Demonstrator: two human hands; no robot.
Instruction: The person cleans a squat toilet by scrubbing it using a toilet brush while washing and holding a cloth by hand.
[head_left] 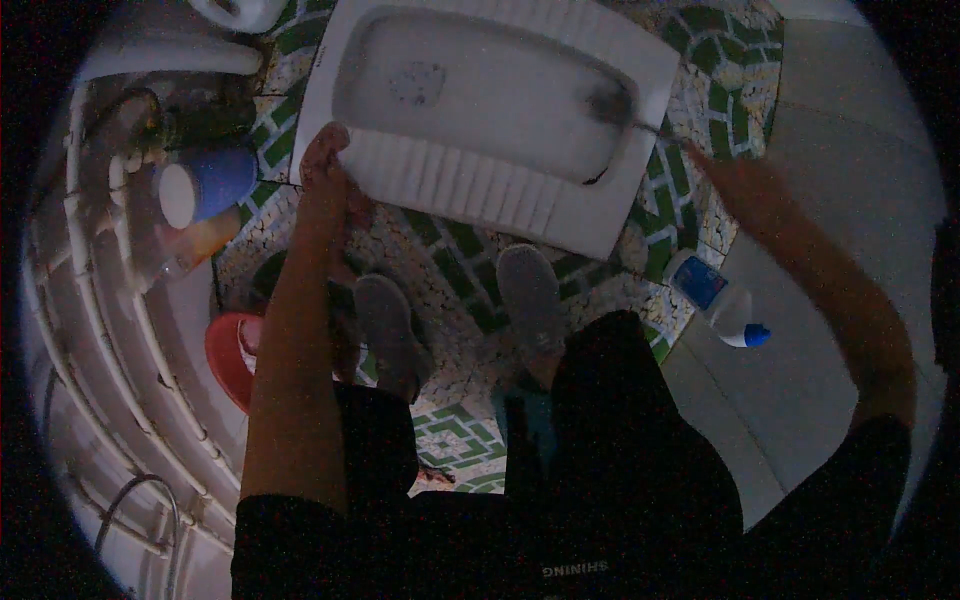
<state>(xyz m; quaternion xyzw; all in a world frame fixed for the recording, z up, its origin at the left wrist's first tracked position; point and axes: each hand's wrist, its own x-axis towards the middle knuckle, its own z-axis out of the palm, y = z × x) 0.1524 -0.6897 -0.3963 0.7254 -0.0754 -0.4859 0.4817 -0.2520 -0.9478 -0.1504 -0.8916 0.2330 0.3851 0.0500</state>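
A white squat toilet pan with ribbed footrests is set in the floor ahead of me. My right hand is closed on the thin handle of a toilet brush, on the pan's right side. The brush's dark, blurred head is inside the bowl at its right end. A greyish patch shows at the bowl's left end. Over the pan's near left corner is my left hand; dim light hides how its fingers lie, and nothing shows in it.
A white bottle with a blue cap lies to the right. On the left are a blue container, an orange-and-clear bottle, a red basin and wall pipes. My shoes stand on patterned floor tiles.
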